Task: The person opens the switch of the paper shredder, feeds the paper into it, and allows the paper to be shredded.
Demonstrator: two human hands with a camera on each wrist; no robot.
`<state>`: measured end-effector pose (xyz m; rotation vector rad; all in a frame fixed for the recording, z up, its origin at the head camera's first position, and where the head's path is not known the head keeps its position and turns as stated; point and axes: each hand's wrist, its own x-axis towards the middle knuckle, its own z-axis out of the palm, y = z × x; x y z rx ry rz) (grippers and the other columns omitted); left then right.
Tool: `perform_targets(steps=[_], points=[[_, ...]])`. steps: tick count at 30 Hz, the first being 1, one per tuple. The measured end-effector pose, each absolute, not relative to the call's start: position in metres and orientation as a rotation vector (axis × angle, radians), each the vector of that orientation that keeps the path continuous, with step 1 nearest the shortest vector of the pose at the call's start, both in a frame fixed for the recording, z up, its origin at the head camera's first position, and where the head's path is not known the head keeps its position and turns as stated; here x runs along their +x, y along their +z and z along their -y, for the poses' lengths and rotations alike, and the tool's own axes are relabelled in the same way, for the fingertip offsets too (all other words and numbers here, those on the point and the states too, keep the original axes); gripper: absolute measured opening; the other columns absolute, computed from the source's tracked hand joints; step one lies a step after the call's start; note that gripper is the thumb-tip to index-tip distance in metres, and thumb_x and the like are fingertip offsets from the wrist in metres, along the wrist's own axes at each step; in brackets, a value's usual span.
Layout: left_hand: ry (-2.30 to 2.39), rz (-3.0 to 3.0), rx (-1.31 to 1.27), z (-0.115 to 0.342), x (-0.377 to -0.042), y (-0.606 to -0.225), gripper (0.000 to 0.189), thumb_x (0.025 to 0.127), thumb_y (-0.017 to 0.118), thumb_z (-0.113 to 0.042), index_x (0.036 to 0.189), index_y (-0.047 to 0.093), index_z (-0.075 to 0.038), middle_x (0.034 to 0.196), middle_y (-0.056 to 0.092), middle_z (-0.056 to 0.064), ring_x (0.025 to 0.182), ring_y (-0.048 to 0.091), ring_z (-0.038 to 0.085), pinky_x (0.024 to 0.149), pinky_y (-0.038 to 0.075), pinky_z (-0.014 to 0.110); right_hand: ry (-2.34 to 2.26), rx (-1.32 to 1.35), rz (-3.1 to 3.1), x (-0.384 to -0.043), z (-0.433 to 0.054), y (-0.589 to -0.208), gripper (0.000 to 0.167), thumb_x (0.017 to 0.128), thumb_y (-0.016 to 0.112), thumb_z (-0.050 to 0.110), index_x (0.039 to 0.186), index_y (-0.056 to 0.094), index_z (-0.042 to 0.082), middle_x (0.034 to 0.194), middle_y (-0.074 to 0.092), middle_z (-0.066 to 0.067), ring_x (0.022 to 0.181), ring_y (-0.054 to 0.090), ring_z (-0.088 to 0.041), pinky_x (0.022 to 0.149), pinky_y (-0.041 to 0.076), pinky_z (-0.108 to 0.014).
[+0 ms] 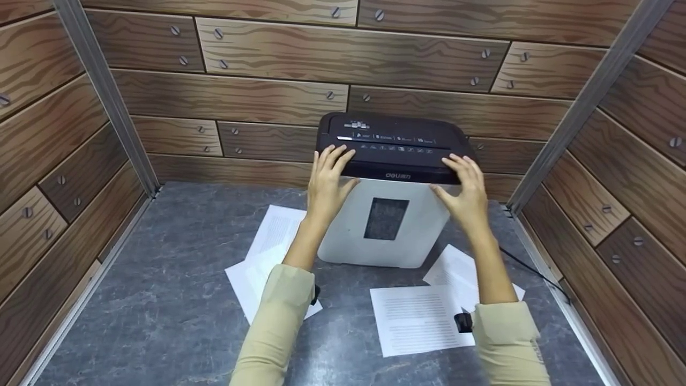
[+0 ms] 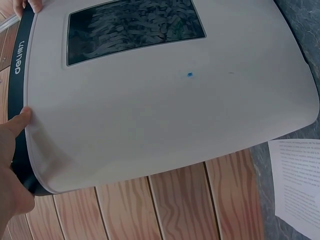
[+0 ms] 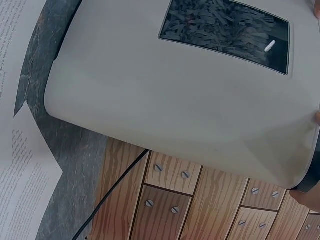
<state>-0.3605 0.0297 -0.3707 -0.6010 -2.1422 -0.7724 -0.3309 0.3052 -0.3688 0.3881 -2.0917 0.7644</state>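
Note:
A paper shredder (image 1: 343,236) with a grey-white bin and a black top (image 1: 396,134) stands near the back wall. My left hand (image 1: 327,185) grips the left front corner of the black top, fingers over the upper face and thumb on the front. At the right front corner my right hand (image 1: 465,193) holds the top in the same way. Paper strips (image 2: 135,30) show through the bin's dark window (image 1: 387,219). In the right wrist view only parts of the right hand (image 3: 307,200) appear at the edge.
Printed sheets (image 1: 262,273) lie left of the shredder, partly under the left forearm. More printed sheets (image 1: 420,316) lie at the front right. A black cord (image 1: 536,272) runs along the right side. Wood-patterned walls (image 1: 300,48) enclose the grey marbled surface (image 1: 177,279).

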Motion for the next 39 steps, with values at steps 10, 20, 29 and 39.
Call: perform_targets(steps=[10, 20, 29, 39], points=[[-0.766, 2.147, -0.594, -0.0296, -0.3603, -0.3733, 0.056, 0.073, 0.077, -0.023, 0.124, 0.057, -0.011, 0.129, 0.051, 0.006, 0.127, 0.034, 0.022, 0.109, 0.012, 0.04, 0.76, 0.382, 2.113, -0.3291, -0.305, -0.3695, 0.055, 0.068, 0.081, 0.007, 0.118, 0.06, 0.005, 0.127, 0.053, -0.009, 0.126, 0.034, -0.028, 0.106, 0.02, -0.033], [-0.772, 2.147, -0.599, -0.0293, -0.3595, -0.3727, 0.056, 0.073, 0.077, -0.024, 0.124, 0.057, -0.011, 0.129, 0.051, 0.006, 0.127, 0.034, 0.022, 0.11, 0.012, 0.04, 0.763, 0.376, 2.121, -0.3291, -0.3055, -0.3697, 0.055, 0.068, 0.081, 0.008, 0.119, 0.06, 0.005, 0.127, 0.053, -0.008, 0.126, 0.033, -0.027, 0.106, 0.02, -0.033], [-0.772, 2.139, -0.602, -0.0294, -0.3594, -0.3736, 0.055, 0.074, 0.076, -0.025, 0.124, 0.057, -0.011, 0.128, 0.051, 0.006, 0.127, 0.034, 0.022, 0.11, 0.009, 0.038, 0.763, 0.375, 2.121, -0.3297, -0.3062, -0.3711, 0.055, 0.068, 0.081, 0.008, 0.119, 0.06, 0.006, 0.127, 0.053, -0.008, 0.127, 0.032, -0.026, 0.107, 0.02, -0.033], [-0.765, 2.144, -0.595, -0.0296, -0.3599, -0.3713, 0.056, 0.074, 0.077, -0.024, 0.124, 0.057, -0.012, 0.129, 0.05, 0.006, 0.127, 0.033, 0.022, 0.11, 0.01, 0.039, 0.754, 0.375, 2.117, -0.3303, -0.3056, -0.3691, 0.055, 0.068, 0.081, 0.009, 0.119, 0.06, 0.006, 0.127, 0.053, -0.009, 0.127, 0.032, -0.026, 0.107, 0.02, -0.033]])
